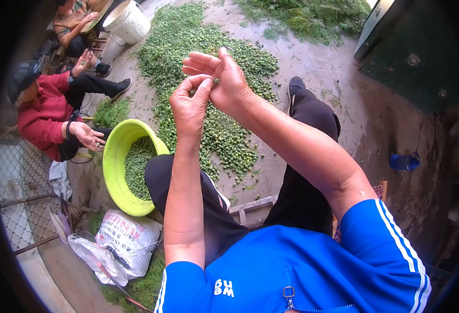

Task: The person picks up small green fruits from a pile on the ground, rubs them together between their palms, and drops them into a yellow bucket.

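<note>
My left hand [189,107] is closed in a pinch, its thumb and forefinger meeting at a small round green fruit [216,81]. The fruit sits against the palm of my right hand [228,83]. That hand is open and turned up, with its fingers stretched out to the left. A small dark curved thing [228,48] shows at one fingertip of it; I cannot make out what it is. Beneath both hands spreads a large pile of green fruits [229,138] on the floor. Left of my knee stands a yellow-green tub [115,180] partly filled with similar fruits.
A person in red [44,112] sits at the left, both palms up; another person [70,23] sits behind. A white bucket [126,22], feathery green stalks [313,15], a white woven sack [127,240], a dark green cabinet [417,57] and a blue bottle [404,161] surround me.
</note>
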`<state>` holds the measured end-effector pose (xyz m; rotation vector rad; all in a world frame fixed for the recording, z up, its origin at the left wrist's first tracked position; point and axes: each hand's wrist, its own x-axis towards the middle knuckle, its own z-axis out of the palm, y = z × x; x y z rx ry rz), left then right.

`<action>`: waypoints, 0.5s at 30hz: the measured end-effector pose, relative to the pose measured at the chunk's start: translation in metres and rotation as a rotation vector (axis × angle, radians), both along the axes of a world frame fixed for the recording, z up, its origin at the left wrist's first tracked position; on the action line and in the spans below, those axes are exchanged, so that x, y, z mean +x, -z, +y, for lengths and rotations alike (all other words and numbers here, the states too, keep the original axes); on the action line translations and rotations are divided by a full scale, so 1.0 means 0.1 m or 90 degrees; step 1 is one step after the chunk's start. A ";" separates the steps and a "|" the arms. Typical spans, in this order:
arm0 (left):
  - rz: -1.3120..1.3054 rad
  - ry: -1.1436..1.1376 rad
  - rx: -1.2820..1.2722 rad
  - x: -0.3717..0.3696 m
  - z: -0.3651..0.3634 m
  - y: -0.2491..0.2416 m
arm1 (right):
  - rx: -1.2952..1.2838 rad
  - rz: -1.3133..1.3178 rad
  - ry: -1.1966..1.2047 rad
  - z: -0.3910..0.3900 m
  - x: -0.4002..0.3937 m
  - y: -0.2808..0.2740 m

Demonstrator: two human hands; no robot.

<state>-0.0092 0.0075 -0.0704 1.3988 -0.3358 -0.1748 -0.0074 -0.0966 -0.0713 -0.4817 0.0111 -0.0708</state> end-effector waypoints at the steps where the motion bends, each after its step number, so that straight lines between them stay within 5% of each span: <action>1: 0.000 0.000 0.001 0.00 0.00 0.00 | 0.015 0.002 -0.003 0.00 0.00 0.00; 9: -0.336 -0.076 0.308 -0.14 -0.06 -0.16 | -0.007 0.028 0.001 -0.04 -0.01 0.00; 12: -0.351 -0.064 0.278 -0.08 -0.06 -0.08 | -0.012 0.039 0.007 -0.05 -0.02 -0.03; 13: -0.350 -0.065 0.277 -0.07 -0.05 -0.07 | -0.021 0.028 0.009 -0.05 -0.03 -0.04; 15: -0.066 0.017 0.087 -0.06 -0.02 -0.06 | -0.031 0.018 0.009 -0.04 -0.04 -0.03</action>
